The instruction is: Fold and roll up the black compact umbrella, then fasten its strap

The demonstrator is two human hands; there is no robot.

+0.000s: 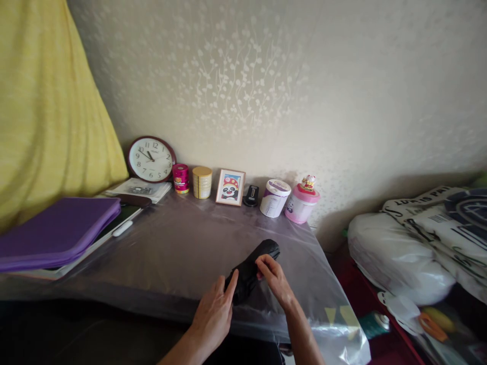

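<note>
A black folded umbrella [252, 268] lies slantwise near the front edge of the table, its far end pointing to the right. My left hand [215, 309] holds the near end, with the index finger stretched along the dark fabric and the thumb side against it. At the umbrella's right side, my right hand [274, 279] is closed in a pinch on its edge. Something small and reddish shows below those fingertips, too small to name. The underside of the umbrella and part of my left fingers are hidden.
Along the wall stand a clock [151, 159], a pink can [180, 178], a yellow-lidded can [202, 182], a panda picture frame [230, 187] and two tubs, white [274, 198] and pink [301, 205]. A purple folder [61, 230] lies left. Bags [399, 258] fill the right side.
</note>
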